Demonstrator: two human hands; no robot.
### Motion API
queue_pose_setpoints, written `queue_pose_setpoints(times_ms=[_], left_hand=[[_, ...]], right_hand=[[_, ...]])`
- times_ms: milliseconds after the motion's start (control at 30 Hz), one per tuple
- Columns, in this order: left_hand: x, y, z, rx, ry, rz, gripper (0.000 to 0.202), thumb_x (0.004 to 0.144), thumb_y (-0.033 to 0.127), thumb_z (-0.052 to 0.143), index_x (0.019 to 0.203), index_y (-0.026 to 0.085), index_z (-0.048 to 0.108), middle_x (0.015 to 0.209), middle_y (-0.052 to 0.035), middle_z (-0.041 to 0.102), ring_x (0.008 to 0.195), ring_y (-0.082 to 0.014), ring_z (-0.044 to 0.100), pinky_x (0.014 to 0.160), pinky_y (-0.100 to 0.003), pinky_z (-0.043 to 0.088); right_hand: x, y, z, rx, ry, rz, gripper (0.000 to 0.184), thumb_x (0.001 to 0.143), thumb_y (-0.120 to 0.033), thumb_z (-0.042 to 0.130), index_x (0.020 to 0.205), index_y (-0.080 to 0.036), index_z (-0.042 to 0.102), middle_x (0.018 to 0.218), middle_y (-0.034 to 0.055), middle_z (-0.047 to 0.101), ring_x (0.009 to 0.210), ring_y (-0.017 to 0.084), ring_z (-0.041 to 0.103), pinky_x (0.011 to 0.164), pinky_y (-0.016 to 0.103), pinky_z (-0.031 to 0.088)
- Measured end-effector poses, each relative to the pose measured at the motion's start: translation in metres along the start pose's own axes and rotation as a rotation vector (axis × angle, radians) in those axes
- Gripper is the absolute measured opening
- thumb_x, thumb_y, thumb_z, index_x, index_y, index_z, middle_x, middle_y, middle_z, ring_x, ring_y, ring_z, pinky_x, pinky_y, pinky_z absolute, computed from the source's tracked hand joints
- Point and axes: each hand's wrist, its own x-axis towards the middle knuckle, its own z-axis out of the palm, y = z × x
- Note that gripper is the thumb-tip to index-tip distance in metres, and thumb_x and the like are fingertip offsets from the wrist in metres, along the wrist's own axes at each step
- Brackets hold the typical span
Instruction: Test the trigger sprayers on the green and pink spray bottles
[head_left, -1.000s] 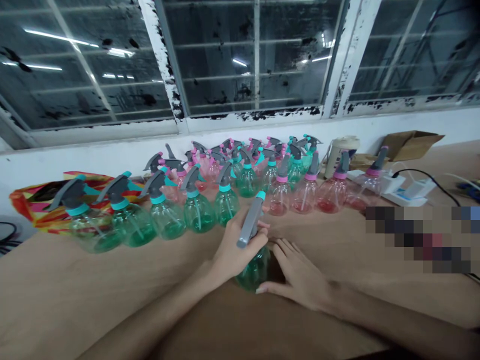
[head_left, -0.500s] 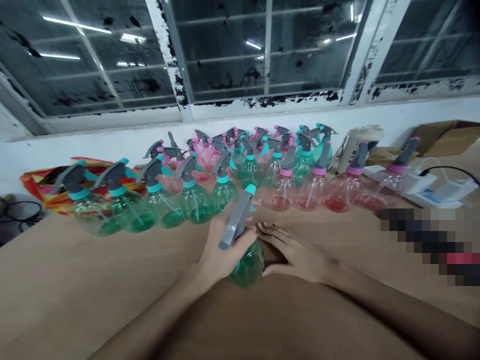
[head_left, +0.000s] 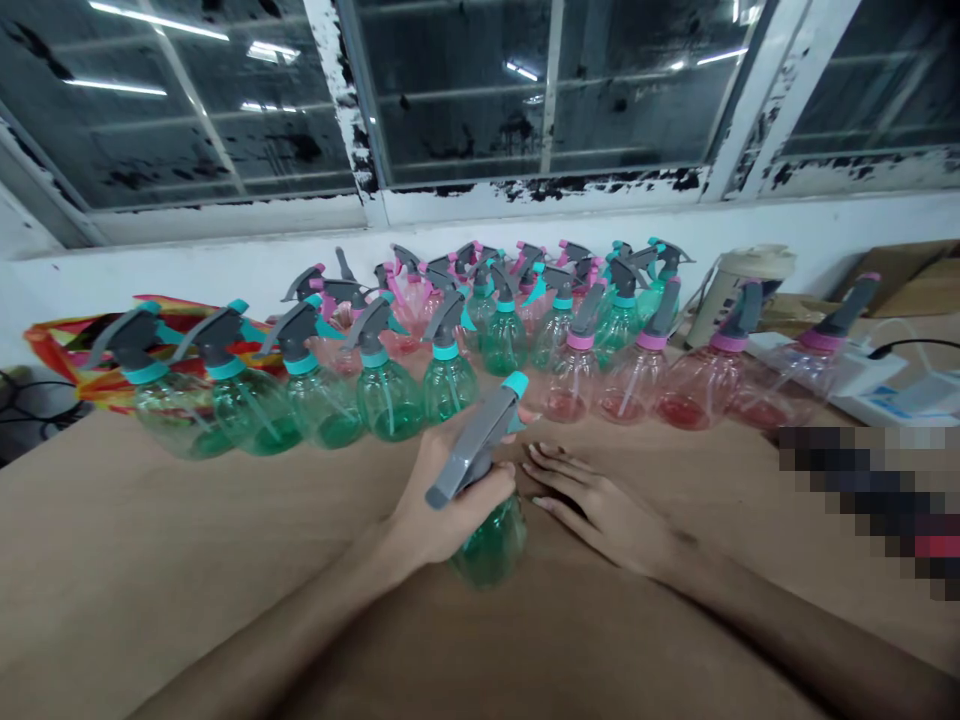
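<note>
My left hand [head_left: 450,495] is wrapped round the neck of a green spray bottle [head_left: 491,550] with a grey trigger head and a turquoise nozzle tip. The head points away from me, and green liquid shows through the clear body. To the right, my right hand [head_left: 596,505] rests palm down near the table, fingers stretched out, apart from the bottle. Beyond my hands stands a row of green spray bottles [head_left: 394,405] on the left. Pink spray bottles [head_left: 566,390] with red liquid and pink collars continue the row on the right.
The wooden table [head_left: 187,560] reaches the wall below the windows. More spray bottles crowd behind the front row. A colourful bag [head_left: 56,350] lies at the left. A pale jug [head_left: 739,290], a white power strip [head_left: 900,390] and a cardboard box [head_left: 900,285] are at the right.
My right hand has moved away from the bottle, leaving a gap between them. My left hand keeps its hold on the spray bottle. The view has shifted slightly.
</note>
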Motion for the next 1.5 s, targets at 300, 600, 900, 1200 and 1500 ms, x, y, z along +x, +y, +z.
queue_pose_setpoints(times_ms=[300, 600, 900, 1200, 1500], left_hand=[[0.008, 0.002, 0.002, -0.060, 0.001, 0.055, 0.007, 0.073, 0.020, 0.049, 0.076, 0.023, 0.055, 0.066, 0.0021, 0.056, 0.054, -0.0139, 0.054, 0.054, -0.027, 0.046], [0.013, -0.004, 0.013, 0.011, 0.020, 0.099, 0.014, 0.069, 0.016, 0.050, 0.076, 0.025, 0.057, 0.071, 0.0000, 0.059, 0.061, -0.0176, 0.056, 0.061, -0.032, 0.050], [0.009, -0.007, 0.014, 0.033, -0.009, 0.071, 0.020, 0.072, 0.011, 0.049, 0.087, 0.023, 0.055, 0.090, -0.0031, 0.061, 0.081, -0.0193, 0.061, 0.076, -0.033, 0.053], [0.015, 0.001, 0.010, -0.066, -0.058, 0.121, 0.033, 0.070, 0.011, 0.048, 0.097, 0.027, 0.058, 0.086, -0.0020, 0.060, 0.075, -0.0181, 0.061, 0.072, -0.031, 0.053], [0.009, -0.006, 0.007, -0.041, -0.014, 0.085, 0.012, 0.074, 0.015, 0.050, 0.083, 0.023, 0.052, 0.081, -0.0015, 0.060, 0.070, -0.0160, 0.059, 0.067, -0.029, 0.052]], right_hand=[[0.000, -0.003, -0.006, 0.003, -0.012, 0.000, 0.047, 0.093, -0.038, 0.040, 0.137, -0.021, 0.037, 0.140, 0.0068, 0.042, 0.132, 0.022, 0.031, 0.109, 0.046, 0.029], [-0.001, -0.001, -0.004, 0.023, -0.037, 0.017, 0.048, 0.093, -0.037, 0.039, 0.137, -0.019, 0.037, 0.141, 0.0073, 0.039, 0.133, 0.021, 0.029, 0.110, 0.047, 0.027], [-0.005, 0.004, -0.005, 0.068, -0.025, 0.009, 0.048, 0.092, -0.039, 0.041, 0.137, -0.023, 0.037, 0.141, 0.0043, 0.041, 0.133, 0.021, 0.030, 0.110, 0.046, 0.027], [-0.007, 0.007, -0.007, 0.105, -0.034, 0.021, 0.048, 0.092, -0.040, 0.042, 0.137, -0.027, 0.037, 0.140, 0.0021, 0.042, 0.132, 0.021, 0.032, 0.110, 0.046, 0.028], [-0.007, 0.005, -0.011, 0.081, -0.058, 0.035, 0.047, 0.091, -0.041, 0.043, 0.136, -0.025, 0.040, 0.141, 0.0016, 0.040, 0.132, 0.021, 0.032, 0.109, 0.046, 0.028]])
